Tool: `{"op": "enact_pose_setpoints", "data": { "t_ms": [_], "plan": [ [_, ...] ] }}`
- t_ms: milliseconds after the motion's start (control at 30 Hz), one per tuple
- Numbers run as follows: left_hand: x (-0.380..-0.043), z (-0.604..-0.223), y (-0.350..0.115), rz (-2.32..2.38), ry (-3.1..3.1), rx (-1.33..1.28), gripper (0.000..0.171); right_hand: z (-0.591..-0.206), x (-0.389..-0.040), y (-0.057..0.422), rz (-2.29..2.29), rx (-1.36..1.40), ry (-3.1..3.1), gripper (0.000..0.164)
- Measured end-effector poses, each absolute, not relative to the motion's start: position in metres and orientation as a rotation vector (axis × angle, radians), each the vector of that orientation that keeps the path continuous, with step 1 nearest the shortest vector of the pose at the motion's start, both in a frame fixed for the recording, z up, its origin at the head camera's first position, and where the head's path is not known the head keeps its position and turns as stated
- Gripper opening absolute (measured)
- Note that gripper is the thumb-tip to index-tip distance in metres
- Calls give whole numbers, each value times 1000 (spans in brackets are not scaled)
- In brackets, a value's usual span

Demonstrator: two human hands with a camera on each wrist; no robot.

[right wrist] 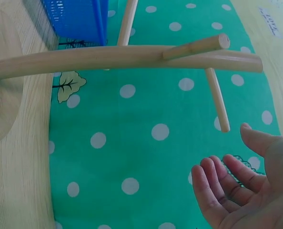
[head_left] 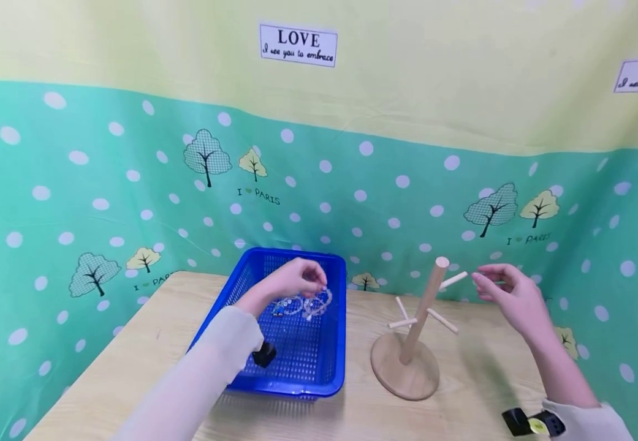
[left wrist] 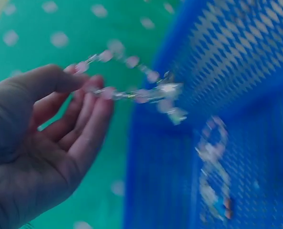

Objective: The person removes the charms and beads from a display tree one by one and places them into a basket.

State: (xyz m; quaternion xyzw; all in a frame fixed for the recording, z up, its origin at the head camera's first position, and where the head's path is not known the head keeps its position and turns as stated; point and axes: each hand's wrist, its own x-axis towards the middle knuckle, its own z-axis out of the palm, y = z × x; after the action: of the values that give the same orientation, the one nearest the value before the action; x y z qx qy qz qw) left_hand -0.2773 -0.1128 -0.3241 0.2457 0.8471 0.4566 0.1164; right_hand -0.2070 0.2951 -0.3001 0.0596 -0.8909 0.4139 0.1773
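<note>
Between thumb and fingers, my left hand [left wrist: 60, 124] pinches a bracelet [left wrist: 132, 95] of pink and clear beads with a pale charm. In the head view this hand [head_left: 299, 278] is over the blue basket [head_left: 343, 343], and the bracelet [head_left: 324, 300] dangles below the fingertips. More beaded bracelets [left wrist: 214, 167] lie in the basket, one with a blue and an orange bit. My right hand [head_left: 508, 294] holds nothing, its fingers loosely bent, close to the tip of an upper peg [head_left: 455, 280] on the wooden stand [head_left: 423, 315]. No bracelet hangs on the stand's pegs.
The stand's round base [head_left: 405, 367] rests on the wooden table [head_left: 352, 416], right of the basket. Behind the table hangs a green and yellow cloth [head_left: 352, 184] with dots and trees. Several pegs stick out from the post in different directions.
</note>
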Motion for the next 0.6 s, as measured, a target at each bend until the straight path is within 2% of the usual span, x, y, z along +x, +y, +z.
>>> {"op": "enact_pose_setpoints", "data": {
  "t_ms": [367, 500, 600],
  "plan": [
    [-301, -381, -125, 1017, 2316, 370, 15, -308, -200, 305, 1156, 128, -2531, 51],
    [-305, -384, -135, 934, 2429, 292, 16, -310, -201, 310, 1135, 120, -2521, 50],
    [-307, -370, -148, 854, 2566, 325, 16, -308, -199, 318, 1090, 139, -2465, 47]
  ]
}}
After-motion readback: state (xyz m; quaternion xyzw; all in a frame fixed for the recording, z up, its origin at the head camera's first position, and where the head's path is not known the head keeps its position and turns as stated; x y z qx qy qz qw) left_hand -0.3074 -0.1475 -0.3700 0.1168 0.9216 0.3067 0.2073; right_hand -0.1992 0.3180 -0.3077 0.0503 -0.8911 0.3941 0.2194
